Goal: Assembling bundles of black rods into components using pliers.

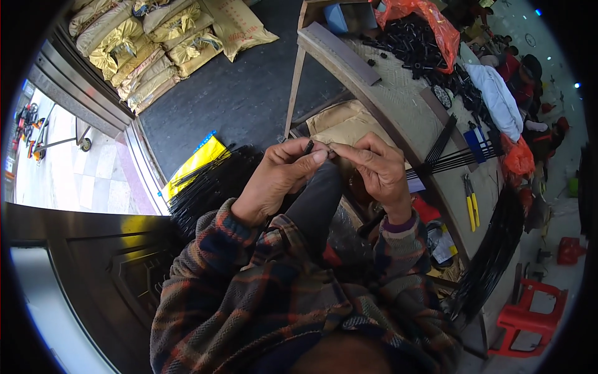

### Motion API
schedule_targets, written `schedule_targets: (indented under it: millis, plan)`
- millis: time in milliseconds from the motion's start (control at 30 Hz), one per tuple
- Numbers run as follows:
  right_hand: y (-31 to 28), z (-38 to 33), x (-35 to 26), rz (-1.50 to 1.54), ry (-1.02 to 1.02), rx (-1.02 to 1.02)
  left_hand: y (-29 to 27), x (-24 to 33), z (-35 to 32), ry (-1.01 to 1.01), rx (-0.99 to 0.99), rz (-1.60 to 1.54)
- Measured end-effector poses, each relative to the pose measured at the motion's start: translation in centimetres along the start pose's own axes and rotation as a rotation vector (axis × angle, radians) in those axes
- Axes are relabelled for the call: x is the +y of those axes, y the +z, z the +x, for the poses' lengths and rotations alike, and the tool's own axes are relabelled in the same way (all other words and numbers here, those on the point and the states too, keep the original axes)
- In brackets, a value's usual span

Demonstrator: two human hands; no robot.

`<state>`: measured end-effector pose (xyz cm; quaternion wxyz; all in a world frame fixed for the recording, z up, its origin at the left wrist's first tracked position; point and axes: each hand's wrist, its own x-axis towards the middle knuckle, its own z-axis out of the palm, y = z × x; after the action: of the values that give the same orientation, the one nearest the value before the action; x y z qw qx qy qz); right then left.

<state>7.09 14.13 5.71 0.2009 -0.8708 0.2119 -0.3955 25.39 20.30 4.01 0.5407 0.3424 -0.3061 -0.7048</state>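
Observation:
Both hands meet over my lap with their fingertips nearly touching. My left hand [277, 174] is closed in a pinch, and a small black tubular plastic piece [309, 147] sticks up between its thumb and forefinger. My right hand [379, 168] is also pinched, thumb and forefinger together just beside the left thumb tip. Something tiny and dark shows at its fingertips, too small to name. Below the hands is my dark trouser leg [316, 209].
To the right, a bench [451, 199] holds heaped black plastic parts [417, 40], an orange bag [445, 47], yellow-handled pliers [471, 202] and thin black rods [498, 243]. More rods [215, 181] lie left of me. Stacked sacks [149, 47] and a red stool [529, 318] stand farther off.

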Motion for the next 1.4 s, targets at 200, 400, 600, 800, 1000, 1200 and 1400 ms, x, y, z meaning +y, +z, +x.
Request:
schedule_targets:
  millis: [200,400,600,800,1000,1200,1400]
  plan:
    - [-0.1,0.0,0.3,0.096,0.044,-0.031,0.6,-1.8,0.1,0.374,0.176,0.376]
    - [-0.2,-1.8,0.8,1.083,0.721,-0.099,2.0,-0.8,-0.7,0.508,0.094,0.534]
    - [-1.3,-1.0,0.0,0.872,0.694,-0.179,0.8,0.7,-0.4,0.439,0.008,0.585]
    - [-0.7,-0.1,0.4,0.155,-0.211,0.043,1.0,1.3,-1.1,0.435,-0.057,0.617]
    - [0.8,-1.9,0.7,0.692,0.278,-0.028,1.0,0.6,-0.8,0.299,-0.074,0.221]
    - [-0.4,-1.4,0.6,0.201,0.141,0.259,1.3,1.1,-1.2,0.443,0.187,0.277]
    - [1.3,0.0,-2.6,-0.196,-0.029,0.167,1.4,0.5,-0.7,0.517,0.351,0.315]
